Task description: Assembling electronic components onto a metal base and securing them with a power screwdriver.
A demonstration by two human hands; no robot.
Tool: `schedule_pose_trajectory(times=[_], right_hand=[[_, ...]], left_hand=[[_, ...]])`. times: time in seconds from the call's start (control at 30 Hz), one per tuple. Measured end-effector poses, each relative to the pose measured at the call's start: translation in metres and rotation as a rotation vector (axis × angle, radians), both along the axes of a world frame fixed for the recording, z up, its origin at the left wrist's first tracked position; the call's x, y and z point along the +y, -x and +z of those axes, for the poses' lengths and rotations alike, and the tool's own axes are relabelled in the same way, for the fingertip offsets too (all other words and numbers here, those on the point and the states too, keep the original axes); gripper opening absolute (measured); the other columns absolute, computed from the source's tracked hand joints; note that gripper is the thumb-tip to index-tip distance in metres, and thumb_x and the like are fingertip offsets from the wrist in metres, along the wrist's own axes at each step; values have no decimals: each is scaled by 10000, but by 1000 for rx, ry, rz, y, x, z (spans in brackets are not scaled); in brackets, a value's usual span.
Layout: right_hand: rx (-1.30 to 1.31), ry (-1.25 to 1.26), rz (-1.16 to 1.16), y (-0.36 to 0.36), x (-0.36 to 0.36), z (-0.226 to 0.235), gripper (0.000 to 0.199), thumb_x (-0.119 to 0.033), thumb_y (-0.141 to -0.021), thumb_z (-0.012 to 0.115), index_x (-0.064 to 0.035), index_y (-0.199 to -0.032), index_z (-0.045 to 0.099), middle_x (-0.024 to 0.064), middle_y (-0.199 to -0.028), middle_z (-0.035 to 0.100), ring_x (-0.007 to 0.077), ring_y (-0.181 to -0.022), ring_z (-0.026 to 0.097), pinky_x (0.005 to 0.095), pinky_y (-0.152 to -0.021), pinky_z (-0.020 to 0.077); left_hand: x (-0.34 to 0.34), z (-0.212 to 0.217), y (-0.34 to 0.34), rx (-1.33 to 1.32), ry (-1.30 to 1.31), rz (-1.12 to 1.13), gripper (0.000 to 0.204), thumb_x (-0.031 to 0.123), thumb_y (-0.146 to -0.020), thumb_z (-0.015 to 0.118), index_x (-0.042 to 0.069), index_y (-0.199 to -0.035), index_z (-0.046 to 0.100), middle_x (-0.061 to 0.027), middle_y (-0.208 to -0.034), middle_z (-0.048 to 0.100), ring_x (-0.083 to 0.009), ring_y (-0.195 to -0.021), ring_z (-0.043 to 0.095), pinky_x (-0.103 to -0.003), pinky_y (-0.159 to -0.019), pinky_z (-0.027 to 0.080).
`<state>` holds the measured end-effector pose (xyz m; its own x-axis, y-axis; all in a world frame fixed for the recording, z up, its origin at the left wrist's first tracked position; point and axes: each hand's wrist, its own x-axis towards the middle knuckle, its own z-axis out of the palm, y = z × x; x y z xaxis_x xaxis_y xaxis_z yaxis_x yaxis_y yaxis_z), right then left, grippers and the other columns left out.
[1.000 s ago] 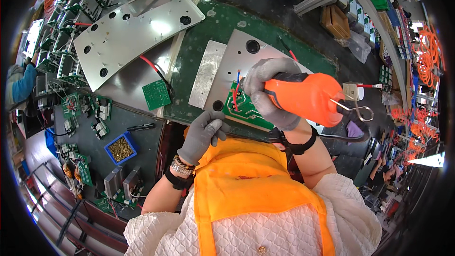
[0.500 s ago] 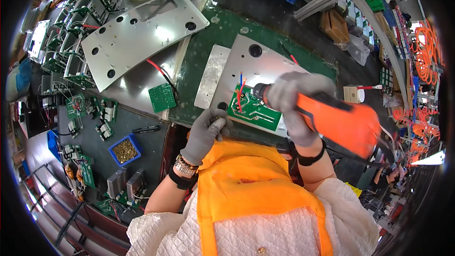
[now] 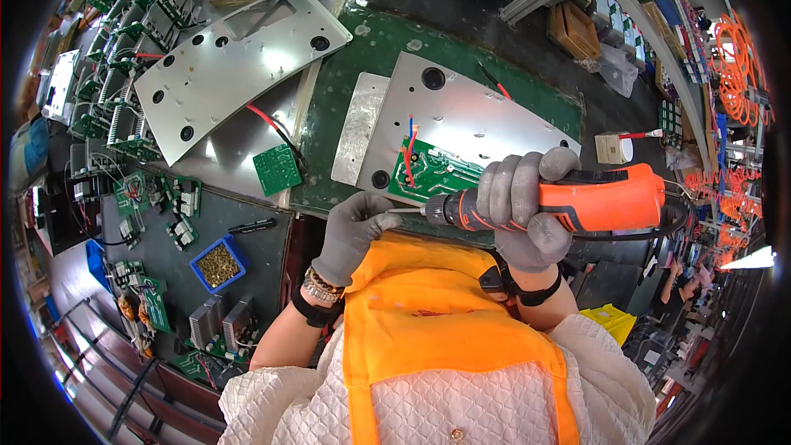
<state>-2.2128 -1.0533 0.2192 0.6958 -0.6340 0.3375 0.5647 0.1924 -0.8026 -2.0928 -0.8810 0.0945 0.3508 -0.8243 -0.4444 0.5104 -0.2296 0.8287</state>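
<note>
My right hand [image 3: 523,198], in a grey glove, is closed round an orange and black electric screwdriver [image 3: 622,202]. The tool lies sideways, its thin bit [image 3: 408,210] pointing left. At the bit's tip, the gloved fingers of my left hand [image 3: 350,235] pinch together; whatever small thing they hold is hidden. Just beyond the bit, a green circuit board [image 3: 449,175] with red and blue wires rests on a silver metal panel [image 3: 482,124]. The screwdriver's chuck hides part of the board's near edge.
A second silver panel [image 3: 247,62] lies at the far left, with a small green board [image 3: 277,169] beside it. A blue tray [image 3: 218,264] of small brass-coloured parts and a black pen [image 3: 253,226] sit left. A white container [image 3: 614,148] stands right.
The screwdriver has come off the circuit board and swung level toward me, its bit now at my left fingertips. My left hand has barely shifted.
</note>
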Motion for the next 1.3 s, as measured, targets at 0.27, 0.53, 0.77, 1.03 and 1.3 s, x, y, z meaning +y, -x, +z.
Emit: schedule_pose_trajectory(times=[0.27,0.53,0.77,1.03,1.3], right_hand=[[-2,5,-9,4,0,-3,398,-124,-799,681,-112,-1163,518,-24,-691,531,134,-570,516,305,-568,426],[58,-32,-34,4,6,-10,397,-121,-810,654,-108,-1170,487,-22,-679,507,135,-557,487,309,-570,416],[92,-51,-57,-3,12,-15,410,-136,-794,675,-106,-1159,492,-28,-645,465,127,-555,466,309,-558,394],[30,-55,-58,-2,8,-11,397,-132,-806,661,-104,-1167,498,-29,-666,483,118,-549,454,296,-548,383],[19,-54,-41,3,6,-8,390,-117,-799,658,-100,-1153,496,-14,-675,496,138,-575,485,313,-562,406]], left_hand=[[-2,10,-1,-122,-74,-62,157,90,-876,711,19,-1014,683,36,-787,632,-15,-687,513,-192,-615,420],[0,3,1,-375,-18,-117,180,71,-848,725,6,-1009,678,-8,-763,633,-60,-684,528,-226,-632,442],[0,1,4,-415,-91,-46,149,80,-828,753,3,-925,671,1,-764,630,-51,-667,527,-214,-610,431],[3,-2,3,-248,-102,18,141,67,-843,727,10,-958,668,8,-763,630,-40,-687,511,-215,-624,428],[5,-6,2,-194,-57,-15,192,99,-835,759,7,-961,648,17,-815,629,-39,-726,532,-203,-644,436]])
